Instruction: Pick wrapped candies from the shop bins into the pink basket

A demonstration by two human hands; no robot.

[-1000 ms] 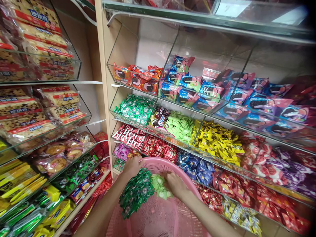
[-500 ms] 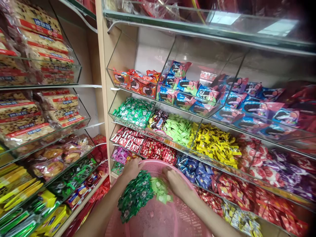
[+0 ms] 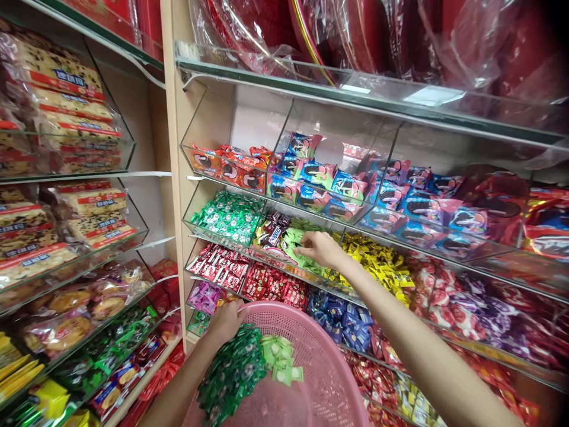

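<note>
My left hand (image 3: 226,321) is closed on the rim of a pink plastic basket (image 3: 326,356). Dark green wrapped candies (image 3: 233,370) are heaped inside on the left, beside a smaller pile of light green wrapped candies (image 3: 280,359). My right hand (image 3: 323,249) is at a shelf bin of the same light green candies (image 3: 293,240), its fingers curled down among them; the fingertips are partly hidden. Left of that hand lie dark brown Snickers packets (image 3: 273,231), and to its right are yellow wrapped candies (image 3: 377,261).
Clear dividers and glass shelf fronts (image 3: 320,216) edge the bins. Green candies (image 3: 226,216) fill a bin at the left, with red packets (image 3: 217,264) below. Blue-and-pink cookie packs (image 3: 320,172) sit above. Another shelf unit at left holds wrapped snack bars (image 3: 84,133).
My right hand has left the basket and moved up to the light green candies in the shelf bin. My left hand stays on the basket rim. The view has tilted up slightly.
</note>
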